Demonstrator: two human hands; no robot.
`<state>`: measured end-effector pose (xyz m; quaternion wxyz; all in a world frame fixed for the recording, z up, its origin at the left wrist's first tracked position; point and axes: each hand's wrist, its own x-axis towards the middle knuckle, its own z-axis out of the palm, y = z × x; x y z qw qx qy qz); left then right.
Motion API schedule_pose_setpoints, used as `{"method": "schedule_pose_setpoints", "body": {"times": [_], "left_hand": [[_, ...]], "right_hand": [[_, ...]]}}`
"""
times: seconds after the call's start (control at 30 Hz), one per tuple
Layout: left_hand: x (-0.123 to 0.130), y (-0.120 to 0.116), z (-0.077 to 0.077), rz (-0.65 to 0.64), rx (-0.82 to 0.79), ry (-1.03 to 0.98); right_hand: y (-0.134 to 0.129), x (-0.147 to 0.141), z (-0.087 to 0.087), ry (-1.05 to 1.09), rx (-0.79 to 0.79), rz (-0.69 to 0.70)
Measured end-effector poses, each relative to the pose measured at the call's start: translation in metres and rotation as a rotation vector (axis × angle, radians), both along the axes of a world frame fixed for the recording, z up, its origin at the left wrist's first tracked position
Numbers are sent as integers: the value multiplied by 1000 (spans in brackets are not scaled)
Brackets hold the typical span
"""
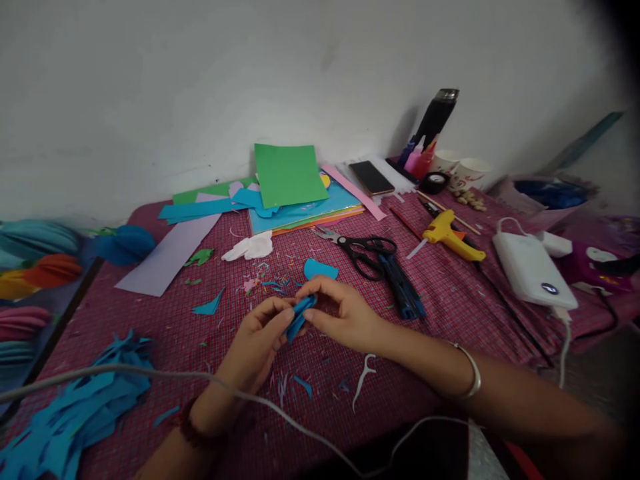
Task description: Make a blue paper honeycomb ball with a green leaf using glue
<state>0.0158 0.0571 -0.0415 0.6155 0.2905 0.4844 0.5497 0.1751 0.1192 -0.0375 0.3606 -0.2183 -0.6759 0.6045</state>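
Note:
A small folded piece of blue paper [299, 319] is pinched between both hands over the middle of the table. My left hand [260, 337] grips its lower left side with thumb and fingers. On the right, my right hand [343, 312] pinches its upper edge. Just behind the hands lies a loose blue paper piece [321, 269], with colored paper scraps [267, 285] beside it. Black-handled scissors [360, 250] and a dark blue stapler-like tool [403, 287] rest behind and right of my right hand.
Colored sheets [290, 177] are stacked by the wall. A yellow glue gun [450, 238], a phone [371, 177], paper cups [469, 173] and a white power bank [534, 270] stand right. Blue cut paper [85, 407] lies front left. A white cable [270, 405] crosses in front.

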Motion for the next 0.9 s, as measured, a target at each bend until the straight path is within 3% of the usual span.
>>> {"method": "schedule_pose_setpoints", "body": {"times": [0.23, 0.5, 0.7, 0.9], "left_hand": [[-4, -3, -9, 53, 85, 236], [-3, -7, 4, 144, 192, 555], [-3, -8, 0, 29, 243, 360], [-1, -4, -6, 24, 127, 164]], "right_hand": [[1, 1, 0, 14, 86, -5], [1, -3, -5, 87, -67, -25], [-2, -1, -1, 43, -21, -33], [-4, 3, 3, -21, 284, -72]]}}
